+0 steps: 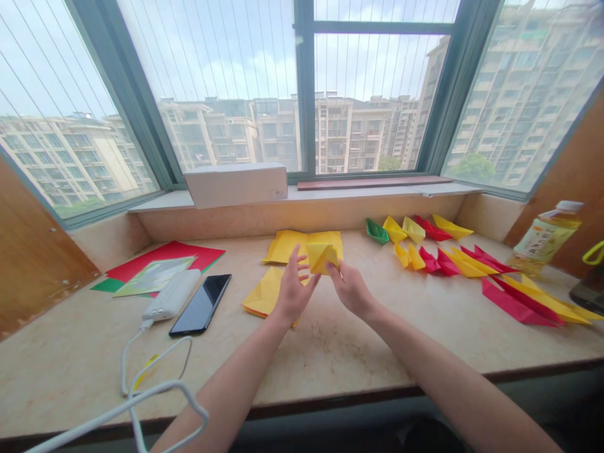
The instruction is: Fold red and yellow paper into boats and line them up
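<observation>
A small folded piece of yellow paper (321, 255) is held up above the counter in front of me. My right hand (350, 286) pinches its lower right edge between thumb and fingers. My left hand (296, 286) is beside its left side with fingers spread, the thumb reaching toward the paper's lower edge; whether it touches cannot be told. Behind the hands lies a creased yellow sheet (283, 246). Another folded yellow paper (262, 292) rests on the counter, partly hidden by my left hand.
Several folded paper boats (436, 257) in yellow, red, pink and green stand at the right, near a drink bottle (547, 236). On the left are coloured sheets (189, 251), a white power bank (172, 294), a phone (202, 305) and a looped white cable (160, 387). A white box (236, 187) sits on the sill.
</observation>
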The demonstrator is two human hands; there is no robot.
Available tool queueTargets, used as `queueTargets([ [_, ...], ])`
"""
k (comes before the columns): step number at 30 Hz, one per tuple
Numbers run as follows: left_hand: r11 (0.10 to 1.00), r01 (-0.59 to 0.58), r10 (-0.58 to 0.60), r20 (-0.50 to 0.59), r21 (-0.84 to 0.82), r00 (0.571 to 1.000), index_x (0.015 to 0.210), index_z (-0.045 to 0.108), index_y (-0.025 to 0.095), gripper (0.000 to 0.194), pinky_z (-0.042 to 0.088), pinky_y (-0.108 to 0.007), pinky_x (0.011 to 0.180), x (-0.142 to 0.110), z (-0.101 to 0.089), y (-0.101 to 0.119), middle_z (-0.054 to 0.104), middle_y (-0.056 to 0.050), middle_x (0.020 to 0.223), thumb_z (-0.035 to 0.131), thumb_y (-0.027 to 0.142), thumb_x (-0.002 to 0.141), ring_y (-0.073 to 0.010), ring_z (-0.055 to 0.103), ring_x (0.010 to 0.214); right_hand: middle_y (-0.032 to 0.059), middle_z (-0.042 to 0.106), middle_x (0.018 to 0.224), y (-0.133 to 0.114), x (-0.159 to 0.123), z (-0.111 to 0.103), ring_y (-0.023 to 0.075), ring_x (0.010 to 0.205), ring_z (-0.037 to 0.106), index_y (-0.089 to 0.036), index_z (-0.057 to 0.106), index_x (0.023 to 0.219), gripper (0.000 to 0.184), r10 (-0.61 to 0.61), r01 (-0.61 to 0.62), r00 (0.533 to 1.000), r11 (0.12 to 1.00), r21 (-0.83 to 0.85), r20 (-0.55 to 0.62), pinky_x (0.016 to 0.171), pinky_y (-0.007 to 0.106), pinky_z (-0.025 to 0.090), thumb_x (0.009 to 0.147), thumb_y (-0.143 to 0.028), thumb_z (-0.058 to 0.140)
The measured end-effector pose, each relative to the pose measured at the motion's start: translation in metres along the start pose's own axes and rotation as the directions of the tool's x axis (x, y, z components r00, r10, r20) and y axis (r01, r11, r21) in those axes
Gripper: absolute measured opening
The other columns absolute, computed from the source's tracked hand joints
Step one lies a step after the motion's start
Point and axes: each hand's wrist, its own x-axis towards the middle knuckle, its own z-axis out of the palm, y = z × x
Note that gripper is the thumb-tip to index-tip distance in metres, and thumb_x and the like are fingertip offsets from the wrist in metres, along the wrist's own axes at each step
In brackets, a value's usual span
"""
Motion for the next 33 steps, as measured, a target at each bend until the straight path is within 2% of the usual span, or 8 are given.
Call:
queueTargets([
  [4,0.992,-0.128,0.126,0.234,-0.003,0.964,0.152,0.007,0.024,0.104,0.040,-0.045,0.106,-0.007,0.006,-0.006,0.028,-0.017,0.153,0.074,0.039,0.074,-0.0292,0.034,0.138,0.0129,0.061,0.128,0.005,-0.002,0.006,0.0281,0.122,0.052,-0.017,0.055,0.130,0.049,-0.177,0.178,0.982,0.984,-0.007,0.072,0.103,0.043,0.039,0.098,-0.048,0.034],
  [7,0.992,-0.108,0.120,0.241,-0.062,0.963,0.152,0.011,0.017,0.101,0.023,-0.046,0.117,-0.007,0.005,-0.004,0.023,-0.017,0.156,0.072,0.043,0.076,-0.0289,0.023,0.144,0.0128,0.047,0.144,0.007,-0.004,0.010,0.0266,0.138,0.036,-0.018,0.047,0.140,0.054,-0.252,0.254,0.955,0.967,0.006,0.155,0.114,0.047,0.027,0.099,-0.047,0.029],
  [11,0.950,0.132,-0.053,0.272,-0.282,0.961,0.135,0.048,0.014,0.063,0.037,-0.045,0.109,-0.002,-0.004,0.006,0.050,-0.017,0.140,0.049,0.058,0.088,-0.0299,0.047,0.131,0.0125,0.057,0.134,0.006,-0.001,0.003,0.0266,0.127,0.050,-0.021,0.062,0.126,0.043,-0.241,0.237,0.963,0.971,0.043,0.122,0.109,0.048,0.036,0.097,-0.045,0.041],
  [14,0.850,0.315,-0.155,0.371,-0.422,0.916,0.127,0.054,0.013,0.067,0.052,-0.044,0.090,0.000,-0.009,0.012,0.062,-0.018,0.125,0.045,0.066,0.086,-0.0297,0.067,0.102,0.0120,0.062,0.120,0.005,0.004,-0.007,0.0243,0.108,0.060,-0.021,0.064,0.122,0.040,-0.173,0.173,0.985,0.981,0.084,-0.013,0.096,0.043,0.048,0.091,-0.044,0.054],
  [17,0.834,0.386,-0.218,0.409,-0.393,0.886,0.118,0.060,0.009,0.077,0.056,-0.039,0.072,-0.002,-0.009,0.015,0.073,-0.019,0.097,0.042,0.074,0.081,-0.0273,0.073,0.074,0.0119,0.062,0.118,0.005,0.008,-0.013,0.0227,0.100,0.062,-0.020,0.061,0.125,0.047,-0.079,0.088,0.995,0.984,0.155,-0.065,0.086,0.040,0.052,0.086,-0.046,0.060],
  [23,0.874,0.398,-0.274,0.395,-0.277,0.877,0.086,0.067,0.005,0.076,0.051,-0.028,0.052,-0.002,-0.010,0.016,0.071,-0.017,0.069,0.041,0.076,0.080,-0.0213,0.068,0.055,0.0095,0.069,0.100,0.005,0.012,-0.017,0.0208,0.091,0.065,-0.018,0.058,0.118,0.045,0.029,-0.051,0.997,0.937,0.346,0.067,0.081,0.037,0.051,0.082,-0.043,0.066],
  [30,0.966,0.188,-0.172,0.102,-0.178,0.980,0.106,0.060,0.013,0.051,0.054,-0.024,0.052,0.006,-0.013,0.009,0.068,-0.010,0.100,0.069,0.052,0.075,-0.0166,0.068,0.067,0.0071,0.069,0.095,0.010,0.012,-0.014,0.0183,0.083,0.064,-0.018,0.056,0.116,0.045,0.050,-0.061,0.997,0.969,0.238,0.050,0.072,0.032,0.049,0.076,-0.035,0.069],
  [33,0.985,0.140,-0.132,0.080,-0.099,0.988,0.114,0.057,0.017,0.051,0.053,-0.022,0.048,0.004,-0.014,0.007,0.065,-0.007,0.102,0.068,0.049,0.076,-0.0133,0.066,0.062,0.0080,0.070,0.099,0.008,0.010,-0.014,0.0196,0.084,0.064,-0.018,0.063,0.113,0.037,0.031,-0.051,0.991,0.986,0.160,0.126,0.073,0.032,0.048,0.082,-0.039,0.063],
])
